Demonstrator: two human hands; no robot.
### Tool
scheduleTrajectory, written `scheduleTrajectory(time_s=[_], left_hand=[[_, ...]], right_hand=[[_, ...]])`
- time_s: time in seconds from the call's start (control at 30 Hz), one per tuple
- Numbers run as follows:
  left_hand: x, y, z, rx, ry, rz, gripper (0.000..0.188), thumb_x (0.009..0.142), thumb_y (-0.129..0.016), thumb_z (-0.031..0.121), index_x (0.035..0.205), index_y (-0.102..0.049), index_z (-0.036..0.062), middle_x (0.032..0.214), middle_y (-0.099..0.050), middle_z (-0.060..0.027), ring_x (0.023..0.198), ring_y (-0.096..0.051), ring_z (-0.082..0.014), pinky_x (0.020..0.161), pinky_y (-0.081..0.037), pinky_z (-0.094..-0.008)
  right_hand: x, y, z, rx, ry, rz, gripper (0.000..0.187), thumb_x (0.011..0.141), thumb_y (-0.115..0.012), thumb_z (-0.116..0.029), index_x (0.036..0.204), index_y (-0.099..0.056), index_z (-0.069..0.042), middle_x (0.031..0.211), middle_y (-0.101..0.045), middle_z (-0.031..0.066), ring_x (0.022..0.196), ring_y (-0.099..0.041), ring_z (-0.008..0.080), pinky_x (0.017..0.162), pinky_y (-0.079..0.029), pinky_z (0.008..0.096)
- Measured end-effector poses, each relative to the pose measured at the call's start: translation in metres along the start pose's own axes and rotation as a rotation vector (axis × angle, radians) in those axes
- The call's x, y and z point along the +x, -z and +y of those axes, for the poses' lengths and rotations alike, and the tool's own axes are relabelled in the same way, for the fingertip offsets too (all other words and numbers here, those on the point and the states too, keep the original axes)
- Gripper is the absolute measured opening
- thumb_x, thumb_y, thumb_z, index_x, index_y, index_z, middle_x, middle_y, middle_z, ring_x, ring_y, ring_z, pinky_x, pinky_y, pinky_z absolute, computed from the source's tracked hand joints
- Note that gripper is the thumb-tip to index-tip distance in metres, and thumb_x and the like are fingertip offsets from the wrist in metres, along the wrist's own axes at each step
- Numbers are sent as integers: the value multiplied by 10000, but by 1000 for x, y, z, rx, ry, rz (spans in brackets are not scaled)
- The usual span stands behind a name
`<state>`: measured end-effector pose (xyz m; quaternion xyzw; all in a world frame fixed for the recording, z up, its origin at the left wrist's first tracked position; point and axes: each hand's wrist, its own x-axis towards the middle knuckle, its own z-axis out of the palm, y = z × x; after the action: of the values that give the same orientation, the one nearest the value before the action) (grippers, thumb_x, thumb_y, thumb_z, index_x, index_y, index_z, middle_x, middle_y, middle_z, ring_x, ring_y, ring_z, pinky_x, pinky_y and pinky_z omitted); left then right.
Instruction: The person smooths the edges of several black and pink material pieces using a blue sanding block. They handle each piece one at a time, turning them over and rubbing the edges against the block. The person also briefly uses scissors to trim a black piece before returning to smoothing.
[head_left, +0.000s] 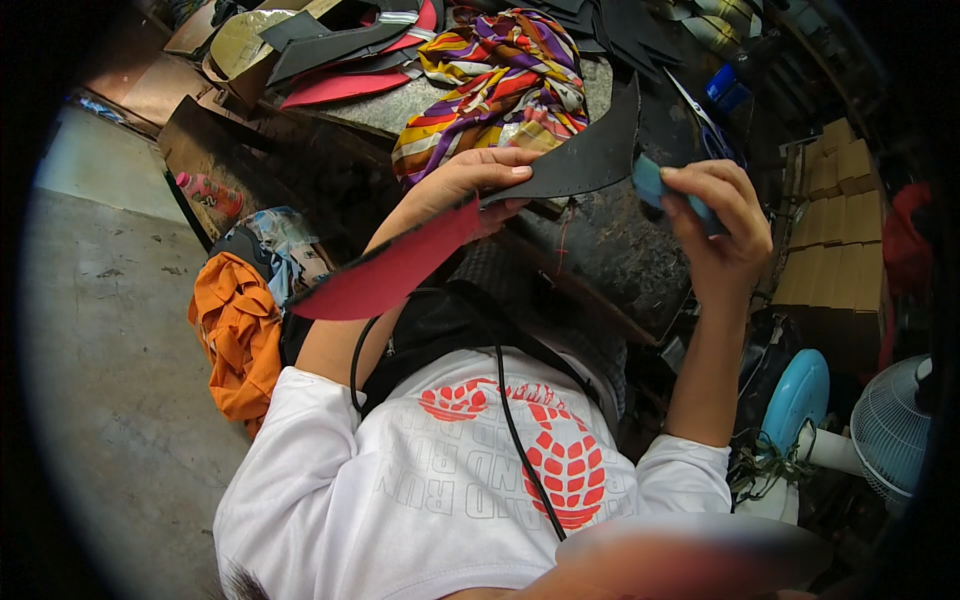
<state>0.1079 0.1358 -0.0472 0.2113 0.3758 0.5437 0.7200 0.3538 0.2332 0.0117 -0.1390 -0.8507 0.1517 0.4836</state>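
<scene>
Fingers and thumb of the left hand (470, 190) pinch a curved piece (585, 160) just off centre toward one o'clock; those of the right hand (728, 215), at two o'clock, pinch a soft-looking blue-green block (650, 178) beside its edge, contact unclear. Matte black and sheet-like, the piece sweeps up to a sharp tip, while a smooth red-pink face shows toward nine o'clock. Glossy, striped cloth (500, 90) lies crumpled at twelve; rumpled orange fabric (240, 335) bunches at nine.
</scene>
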Motion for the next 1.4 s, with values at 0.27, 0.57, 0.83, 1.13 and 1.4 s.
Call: scheduleTrajectory(time_s=[0.27, 0.57, 0.83, 1.13, 1.4], left_hand=[[1, -1, 0, 45, 15, -23, 369, 939, -605, 151, 1270, -543, -1, 702, -574, -53, 360, -437, -39, 291, -333, -148], [-2, 9, -5, 24, -2, -46, 381, 929, -614, 132, 1277, -553, -11, 768, -629, -67, 445, -513, -47, 303, -351, -144], [4, 19, -7, 52, -75, -87, 346, 925, -627, 132, 1239, -566, -2, 834, -623, -47, 638, -580, -50, 338, -391, -153], [1, 11, -4, 52, -109, 16, 354, 917, -644, 137, 1239, -573, 9, 800, -624, -31, 555, -551, -54, 388, -424, -169], [-1, -5, -1, 16, -171, -11, 312, 928, -632, 126, 1207, -589, -4, 914, -688, -70, 676, -660, -82, 589, -543, -202]], right_hand=[[-1, 0, -1, -214, 129, 93, 287, 677, -805, -21, 939, -747, -122, 815, -661, 27, 740, -623, 175, 616, -484, 299], [14, -12, 23, -124, -166, 123, 188, 850, -723, -45, 1031, -743, -91, 939, -679, 7, 876, -620, 94, 765, -492, 252], [0, -11, 5, 248, -267, 53, 193, 839, -723, -50, 1032, -729, -58, 881, -649, 30, 767, -597, 94, 692, -471, 232], [-17, -5, -4, 189, -114, -27, 296, 741, -751, 38, 1025, -722, -41, 939, -689, 81, 858, -644, 175, 747, -493, 273], [-18, -12, -1, 155, -231, 79, 281, 776, -767, -2, 1048, -715, -50, 935, -664, 49, 862, -628, 135, 746, -486, 259]])
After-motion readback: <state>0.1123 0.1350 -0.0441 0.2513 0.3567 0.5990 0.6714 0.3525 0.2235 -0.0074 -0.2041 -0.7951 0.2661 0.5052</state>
